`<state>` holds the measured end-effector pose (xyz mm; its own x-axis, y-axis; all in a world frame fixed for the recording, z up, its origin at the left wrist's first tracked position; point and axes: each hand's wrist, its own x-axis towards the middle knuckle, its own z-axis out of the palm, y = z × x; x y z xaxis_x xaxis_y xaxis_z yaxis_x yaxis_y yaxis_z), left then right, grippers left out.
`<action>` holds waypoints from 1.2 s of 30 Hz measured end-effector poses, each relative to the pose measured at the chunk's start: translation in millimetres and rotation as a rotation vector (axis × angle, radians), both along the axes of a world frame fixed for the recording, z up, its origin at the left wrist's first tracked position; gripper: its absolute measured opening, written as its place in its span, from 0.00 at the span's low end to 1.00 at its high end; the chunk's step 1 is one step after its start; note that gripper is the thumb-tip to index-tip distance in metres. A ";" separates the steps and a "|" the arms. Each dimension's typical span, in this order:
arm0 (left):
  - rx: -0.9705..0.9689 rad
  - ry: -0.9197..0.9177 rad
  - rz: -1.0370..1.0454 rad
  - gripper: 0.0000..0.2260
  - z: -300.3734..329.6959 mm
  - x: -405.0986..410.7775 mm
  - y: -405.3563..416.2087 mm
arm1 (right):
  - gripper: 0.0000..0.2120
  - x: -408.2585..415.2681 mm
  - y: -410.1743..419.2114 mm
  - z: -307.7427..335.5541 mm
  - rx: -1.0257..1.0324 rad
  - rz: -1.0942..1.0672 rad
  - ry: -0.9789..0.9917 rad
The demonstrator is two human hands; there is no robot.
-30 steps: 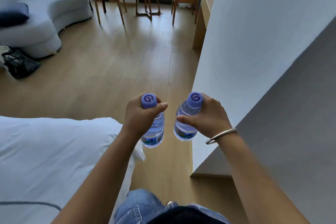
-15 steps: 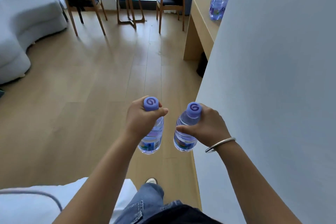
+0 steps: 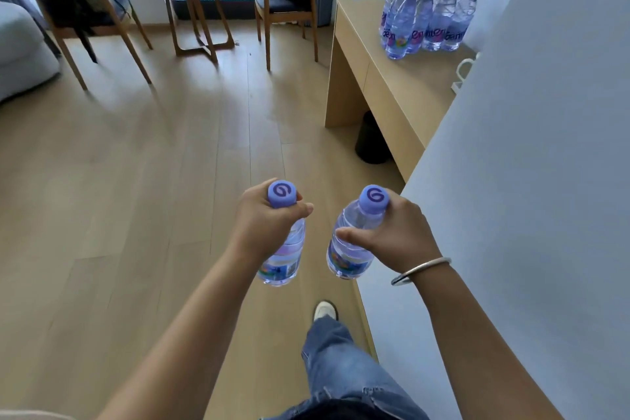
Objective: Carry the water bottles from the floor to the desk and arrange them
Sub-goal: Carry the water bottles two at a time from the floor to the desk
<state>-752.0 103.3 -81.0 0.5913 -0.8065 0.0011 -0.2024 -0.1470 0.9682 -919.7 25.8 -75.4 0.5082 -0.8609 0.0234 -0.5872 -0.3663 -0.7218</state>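
My left hand (image 3: pixel 266 225) grips a clear water bottle (image 3: pixel 284 256) with a purple cap by its neck, held upright over the wooden floor. My right hand (image 3: pixel 397 235) grips a second purple-capped bottle (image 3: pixel 351 249) the same way, just to its right. Ahead on the right stands the light wooden desk (image 3: pixel 381 85), partly hidden by a white wall. A cluster of several like bottles (image 3: pixel 429 17) stands upright on the desk's far end.
The white wall (image 3: pixel 528 181) runs close along my right. A dark bin (image 3: pixel 370 138) sits under the desk. Two wooden chairs (image 3: pixel 286 3) and a small round table (image 3: pixel 194 0) stand by the window, and a grey sofa (image 3: pixel 20 54) lies at far left.
I have walked forward past the bed, which has dropped out of view. The desk and its bottles have come closer and show fully. Both hands keep the same grip.
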 end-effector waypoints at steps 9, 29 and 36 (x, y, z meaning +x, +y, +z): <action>0.044 0.005 -0.039 0.08 -6.3 88.3 -185.3 | 0.20 94.6 -192.5 -7.9 -0.037 -0.077 0.042; 0.042 0.022 -0.258 0.08 8.6 304.6 -535.7 | 0.15 286.7 -499.8 -5.9 0.033 -0.413 -0.046; 0.051 -0.026 -0.419 0.08 22.1 367.0 -656.7 | 0.19 334.2 -593.8 2.4 0.006 -0.662 -0.071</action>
